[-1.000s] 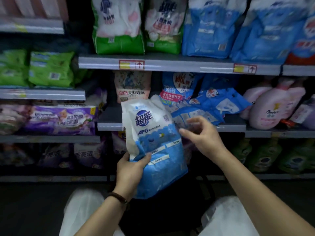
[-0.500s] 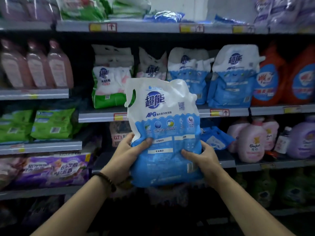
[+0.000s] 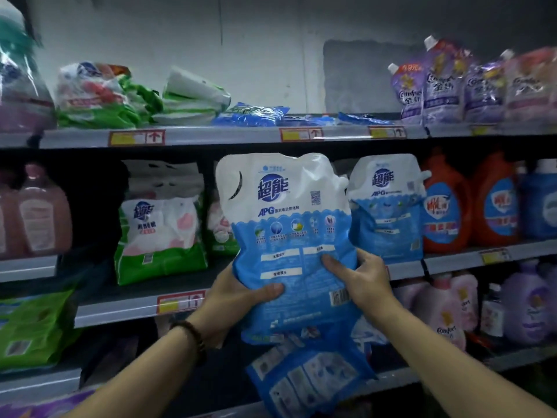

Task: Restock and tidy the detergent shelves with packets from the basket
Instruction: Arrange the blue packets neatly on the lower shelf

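Note:
I hold a white and blue detergent packet [image 3: 289,236] upright in front of the middle shelf [image 3: 120,309]. My left hand [image 3: 238,300] grips its lower left side, thumb across the front. My right hand [image 3: 358,279] grips its lower right edge, thumb on the front. A matching white and blue packet [image 3: 387,206] stands on the shelf just to the right, partly behind the held one. White and green packets [image 3: 159,227] stand to the left. The basket is out of sight.
Orange jugs [image 3: 446,206] stand right of the blue packets. The top shelf [image 3: 211,135] carries flat green and blue packets and purple pouches [image 3: 452,86]. Pink and purple bottles [image 3: 452,303] fill the lower right shelf. A blue packet [image 3: 310,381] lies below my hands.
The packet rose from low near my knees to the middle shelf level. My right hand came onto its lower right edge. The view tilted upward, showing the top shelf.

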`<state>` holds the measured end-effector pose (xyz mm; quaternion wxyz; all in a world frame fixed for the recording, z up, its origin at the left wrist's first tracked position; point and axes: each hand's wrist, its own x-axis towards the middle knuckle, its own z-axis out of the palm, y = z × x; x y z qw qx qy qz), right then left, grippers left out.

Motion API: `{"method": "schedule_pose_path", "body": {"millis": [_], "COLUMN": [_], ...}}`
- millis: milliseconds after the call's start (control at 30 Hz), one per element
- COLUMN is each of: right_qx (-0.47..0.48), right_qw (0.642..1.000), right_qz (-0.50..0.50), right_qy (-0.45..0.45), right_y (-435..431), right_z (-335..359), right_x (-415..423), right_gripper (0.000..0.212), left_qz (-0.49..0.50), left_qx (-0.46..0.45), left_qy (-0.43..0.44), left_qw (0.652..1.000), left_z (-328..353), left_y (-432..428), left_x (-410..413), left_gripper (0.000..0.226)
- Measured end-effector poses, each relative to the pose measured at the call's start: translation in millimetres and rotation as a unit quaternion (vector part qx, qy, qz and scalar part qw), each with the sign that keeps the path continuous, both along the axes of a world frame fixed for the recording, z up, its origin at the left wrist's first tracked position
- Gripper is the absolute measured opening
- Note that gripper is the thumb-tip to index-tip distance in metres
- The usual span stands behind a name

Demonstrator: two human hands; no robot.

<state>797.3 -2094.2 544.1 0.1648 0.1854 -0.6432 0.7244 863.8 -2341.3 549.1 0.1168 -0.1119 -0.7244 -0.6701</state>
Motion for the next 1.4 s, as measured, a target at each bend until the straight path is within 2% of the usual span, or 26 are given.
{"method": "schedule_pose_path", "body": {"millis": [100, 200, 300, 467, 567, 667, 767, 833, 900, 1000, 1067, 1167, 1233, 1333, 1400], "right_qx": [0.01, 0.036, 0.071, 0.1, 0.185, 0.205, 0.22, 0.234, 0.276, 0.443, 0.553, 0.612, 0.636, 0.642, 0.646], "right_qw": [1.0, 0.999, 0.994, 0.985, 0.962, 0.957, 0.946, 0.917, 0.872, 0.795, 0.755, 0.758, 0.75, 0.753, 0.75], "right_qz": [0.013, -0.026, -0.082, -0.14, -0.192, -0.2, -0.236, -0.317, -0.377, -0.357, -0.307, -0.221, -0.181, -0.136, -0.127], "right_qy": [-0.012, -0.022, 0.002, 0.028, 0.053, 0.052, 0.031, 0.065, 0.147, 0.212, 0.172, 0.054, -0.006, -0.048, -0.058], "right_y": [7.5, 8.1, 4.4, -6.6, -1.3, 8.3, -0.4, -15.4, -30.0, -37.2, -34.7, -40.2, -43.3, -33.9, -29.1], "right_z": [11.7, 23.6, 33.5, 32.6, 15.7, 5.7, 11.9, 7.8, -2.8, -26.9, -26.8, -4.6, 8.8, 25.0, 29.5], "right_x": [-43.5, -92.7, -140.5, -179.8, -183.0, -178.3, -174.5, -165.0, -145.4, -135.6, -133.1, -120.3, -111.0, -101.8, -92.5], "right_gripper": [0.022, 0.033, 0.012, 0.01, 0.009, 0.014, 0.027, 0.052, 0.064, 0.07, 0.084, 0.077, 0.08, 0.097, 0.102], "left_qz": [0.011, 0.031, 0.062, 0.029, 0.001, 0.024, 0.036, 0.046, 0.048, 0.048, 0.055, 0.089, 0.113, 0.179, 0.226], "left_qx": [-0.042, -0.054, -0.065, -0.087, -0.113, -0.157, -0.179, -0.169, -0.165, -0.166, -0.167, -0.179, -0.218, -0.282, -0.274], "left_qy": [0.014, 0.048, 0.088, 0.101, 0.089, 0.108, 0.107, 0.103, 0.104, 0.098, 0.097, 0.077, 0.053, -0.003, 0.0], "left_qw": [0.999, 0.997, 0.992, 0.991, 0.99, 0.981, 0.977, 0.979, 0.98, 0.98, 0.98, 0.977, 0.968, 0.943, 0.935], "left_z": [19.8, 32.8, 41.0, 30.0, 9.0, 2.5, -0.6, -6.1, -8.4, -4.8, -4.5, -5.2, -1.6, 9.1, 13.1], "left_y": [4.6, 9.2, 11.2, 9.9, 12.1, 11.1, 5.6, 2.2, 2.0, 6.9, 9.4, 11.6, 15.7, 26.8, 34.3], "left_x": [-51.6, -99.9, -142.2, -200.2, -214.9, -222.0, -230.9, -235.7, -237.0, -233.4, -227.6, -223.3, -219.9, -205.7, -180.6], "left_gripper": [0.059, 0.066, 0.069, 0.068, 0.055, 0.053, 0.071, 0.079, 0.08, 0.073, 0.065, 0.065, 0.067, 0.076, 0.07]}}
